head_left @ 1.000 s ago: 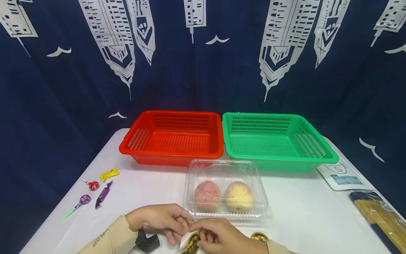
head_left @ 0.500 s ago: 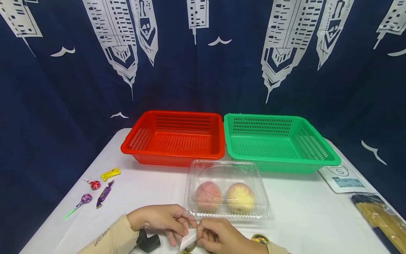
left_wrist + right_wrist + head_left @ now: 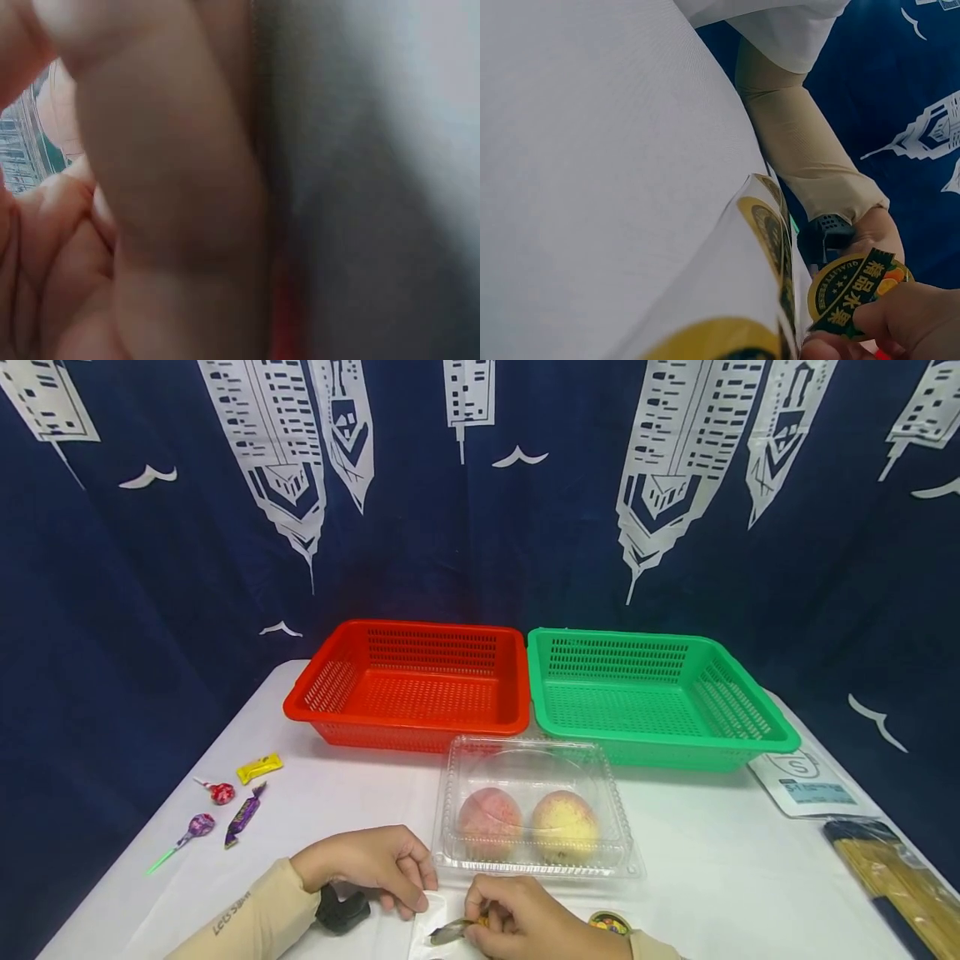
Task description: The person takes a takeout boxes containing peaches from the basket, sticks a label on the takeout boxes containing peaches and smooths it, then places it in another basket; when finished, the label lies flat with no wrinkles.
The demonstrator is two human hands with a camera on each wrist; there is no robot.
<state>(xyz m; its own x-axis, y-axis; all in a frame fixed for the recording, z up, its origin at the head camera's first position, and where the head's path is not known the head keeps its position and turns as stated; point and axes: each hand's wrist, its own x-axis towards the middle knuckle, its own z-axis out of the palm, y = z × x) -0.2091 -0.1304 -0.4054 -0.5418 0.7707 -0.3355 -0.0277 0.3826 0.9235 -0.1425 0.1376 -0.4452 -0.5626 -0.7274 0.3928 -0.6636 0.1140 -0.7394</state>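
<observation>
At the bottom of the head view my right hand (image 3: pixel 536 922) pinches a round fruit sticker (image 3: pixel 450 932), lifted away from its white backing sheet (image 3: pixel 429 914). In the right wrist view the sticker (image 3: pixel 838 291) shows its printed face, black and gold with fruit and Chinese characters. My left hand (image 3: pixel 378 868) holds the sheet's upper left edge between thumb and fingers. Another sticker (image 3: pixel 609 922) shows beside the right wrist. Just beyond both hands sits a clear plastic clamshell box (image 3: pixel 536 760), with two peaches (image 3: pixel 490 823) inside. Blurred fingers fill most of the left wrist view.
Behind the box stand a red basket (image 3: pixel 408 735) and a green basket (image 3: pixel 667 752), side by side. Several candies, including a purple lollipop (image 3: pixel 200 825), lie at the left. A white packet (image 3: pixel 813 785) and a wrapped bundle of wooden sticks (image 3: pixel 900 877) lie along the right edge.
The sticker has come off the backing sheet and is now in my right hand. My left hand has shifted slightly left, and the sheet lies flatter under its fingers.
</observation>
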